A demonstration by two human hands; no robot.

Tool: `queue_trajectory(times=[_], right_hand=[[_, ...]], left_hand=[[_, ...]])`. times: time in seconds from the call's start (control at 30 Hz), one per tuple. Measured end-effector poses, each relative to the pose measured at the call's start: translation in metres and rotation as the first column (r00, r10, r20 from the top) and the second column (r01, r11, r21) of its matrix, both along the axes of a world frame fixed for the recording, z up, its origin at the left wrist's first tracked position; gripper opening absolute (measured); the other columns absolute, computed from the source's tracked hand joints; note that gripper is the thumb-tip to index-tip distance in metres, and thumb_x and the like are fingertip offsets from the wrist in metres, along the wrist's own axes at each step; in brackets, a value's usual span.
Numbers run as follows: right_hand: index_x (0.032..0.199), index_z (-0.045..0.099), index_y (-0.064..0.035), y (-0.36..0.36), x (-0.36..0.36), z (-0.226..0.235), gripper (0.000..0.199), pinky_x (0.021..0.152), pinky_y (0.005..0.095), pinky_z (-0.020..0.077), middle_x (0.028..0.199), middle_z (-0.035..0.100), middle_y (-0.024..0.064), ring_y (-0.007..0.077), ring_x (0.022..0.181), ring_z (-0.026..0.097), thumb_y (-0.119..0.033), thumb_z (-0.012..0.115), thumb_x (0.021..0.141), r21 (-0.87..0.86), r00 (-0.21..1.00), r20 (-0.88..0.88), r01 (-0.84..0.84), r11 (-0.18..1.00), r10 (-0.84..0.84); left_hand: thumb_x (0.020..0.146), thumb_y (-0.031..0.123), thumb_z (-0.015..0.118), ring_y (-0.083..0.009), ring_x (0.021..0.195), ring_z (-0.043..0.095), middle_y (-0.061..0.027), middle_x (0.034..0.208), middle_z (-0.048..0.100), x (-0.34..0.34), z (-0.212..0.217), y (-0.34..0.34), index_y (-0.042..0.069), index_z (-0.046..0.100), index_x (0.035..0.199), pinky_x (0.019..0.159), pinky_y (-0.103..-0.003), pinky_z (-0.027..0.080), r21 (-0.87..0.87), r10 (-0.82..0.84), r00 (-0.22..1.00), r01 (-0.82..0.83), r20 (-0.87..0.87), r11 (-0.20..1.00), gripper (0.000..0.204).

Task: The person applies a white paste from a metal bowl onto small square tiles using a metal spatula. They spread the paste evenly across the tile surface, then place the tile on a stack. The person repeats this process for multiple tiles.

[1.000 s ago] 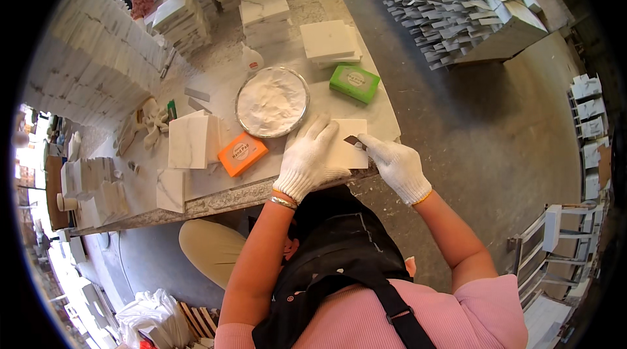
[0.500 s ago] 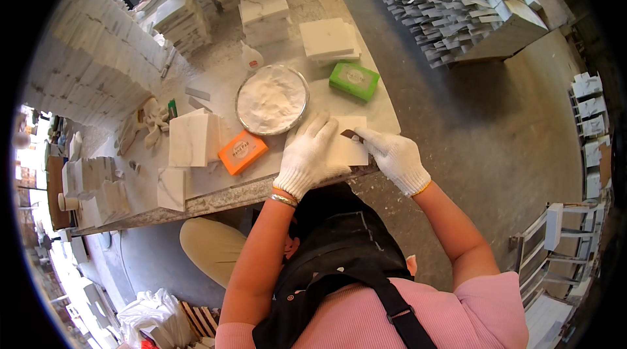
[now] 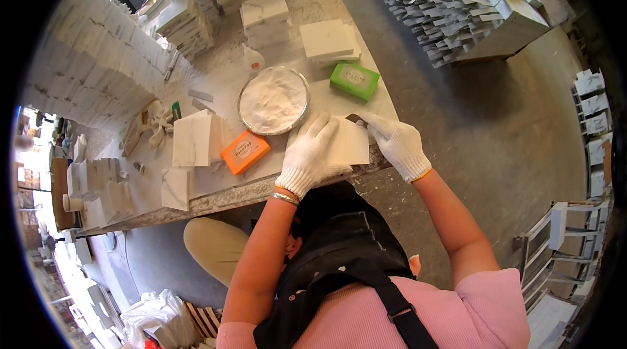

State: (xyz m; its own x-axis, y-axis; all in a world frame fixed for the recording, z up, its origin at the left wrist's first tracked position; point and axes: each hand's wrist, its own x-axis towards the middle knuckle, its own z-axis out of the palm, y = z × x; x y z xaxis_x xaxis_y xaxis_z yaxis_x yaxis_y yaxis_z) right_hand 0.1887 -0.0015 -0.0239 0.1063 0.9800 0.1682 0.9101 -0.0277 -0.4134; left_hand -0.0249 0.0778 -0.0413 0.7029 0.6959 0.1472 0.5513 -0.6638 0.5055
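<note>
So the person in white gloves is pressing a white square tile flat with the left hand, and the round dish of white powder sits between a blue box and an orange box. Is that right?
Not quite. In the head view the box beyond the round dish of white powder is green, not blue. The rest holds: the gloved left hand lies flat on the white square tile, and the orange box sits on the dish's other side.

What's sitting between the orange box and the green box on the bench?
In the head view, the round dish of white powder lies between the orange box and the green box, set slightly farther back on the table.
</note>
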Motion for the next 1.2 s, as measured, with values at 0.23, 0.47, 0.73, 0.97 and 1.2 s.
queue_trajectory(times=[0.23,0.47,0.73,0.97,1.2], right_hand=[[0.120,0.069,-0.0235,-0.033,-0.013,-0.013,0.028,0.065,0.0388,0.0534,0.086,0.072,0.0065,0.0281,0.074,0.068,-0.019,0.060,0.094,0.049,0.984,-0.109,-0.138,0.989,0.143],[0.136,0.061,-0.0090,-0.069,0.022,0.029,0.040,0.063,0.0258,0.0518,0.094,0.073,0.0064,0.0092,0.073,0.065,-0.017,0.061,0.096,-0.348,0.595,-0.746,0.037,0.937,-0.301],[0.114,0.065,-0.0041,-0.055,0.062,0.000,0.022,0.072,0.0266,0.0523,0.097,0.072,0.0043,0.0109,0.083,0.067,-0.011,0.065,0.093,-0.077,0.541,-0.782,0.407,0.910,-0.308],[0.106,0.068,-0.0065,-0.017,0.072,-0.050,0.019,0.084,0.0295,0.0544,0.101,0.072,0.0083,0.0185,0.092,0.070,0.000,0.068,0.088,0.302,0.897,-0.440,0.193,0.933,-0.043],[0.107,0.068,-0.0082,-0.033,0.076,-0.060,0.026,0.081,0.0347,0.0565,0.104,0.071,0.0119,0.0297,0.094,0.070,0.001,0.067,0.083,0.444,0.961,-0.269,0.066,0.894,0.063]], left_hand=[[0.060,0.044,0.089,-0.0376,0.139,0.043,-0.0183,0.149,0.047,0.003,0.000,0.000,0.008,0.054,0.135,0.112,-0.052,0.037,-0.025,0.011,0.999,-0.010,0.040,1.000,0.090],[0.059,0.046,0.089,-0.0412,0.137,0.043,-0.0221,0.147,0.047,0.002,0.006,0.000,0.004,0.053,0.136,0.112,-0.051,0.037,0.019,-0.015,1.000,0.015,-0.014,1.000,0.094],[0.063,0.043,0.088,-0.0428,0.142,0.034,-0.0227,0.152,0.040,0.011,0.017,-0.027,0.005,0.052,0.136,0.114,-0.056,0.030,0.128,0.037,0.996,-0.027,-0.077,0.991,0.090],[0.067,0.044,0.085,-0.0404,0.142,0.033,-0.0212,0.150,0.041,0.021,0.022,-0.045,0.006,0.054,0.134,0.113,-0.054,0.031,0.184,0.055,0.994,-0.036,-0.096,0.982,0.083],[0.069,0.040,0.084,-0.0428,0.140,0.035,-0.0225,0.150,0.041,0.024,0.017,-0.046,0.004,0.054,0.133,0.112,-0.054,0.031,0.166,0.088,0.989,-0.068,-0.117,0.984,0.079]])
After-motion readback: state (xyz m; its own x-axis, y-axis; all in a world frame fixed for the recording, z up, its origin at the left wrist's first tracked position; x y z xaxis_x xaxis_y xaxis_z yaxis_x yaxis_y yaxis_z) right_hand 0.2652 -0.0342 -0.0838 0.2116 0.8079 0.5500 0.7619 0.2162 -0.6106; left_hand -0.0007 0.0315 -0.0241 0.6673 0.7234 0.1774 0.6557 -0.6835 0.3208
